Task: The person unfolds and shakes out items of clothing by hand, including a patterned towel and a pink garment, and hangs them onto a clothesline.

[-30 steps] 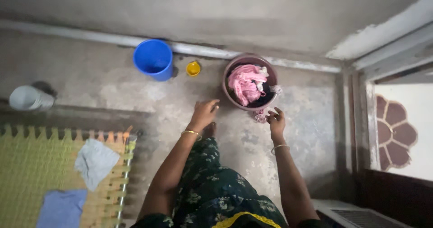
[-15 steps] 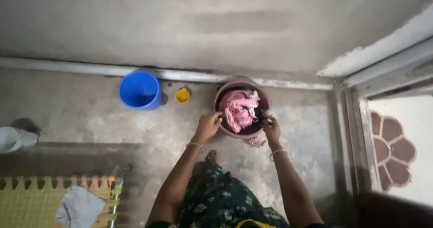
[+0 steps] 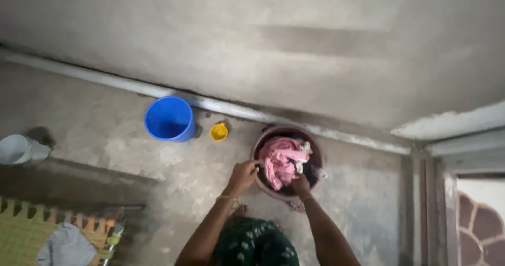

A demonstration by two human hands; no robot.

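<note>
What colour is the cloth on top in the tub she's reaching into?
Pink; the cloth lies atop darker laundry in the round tub, seen in the head view.

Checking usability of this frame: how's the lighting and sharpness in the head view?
Head view: dim, flat light; bright patch only at the doorway lower right; whole frame soft, left hand and right hand at the maroon tub slightly smeared; no glare.
</note>
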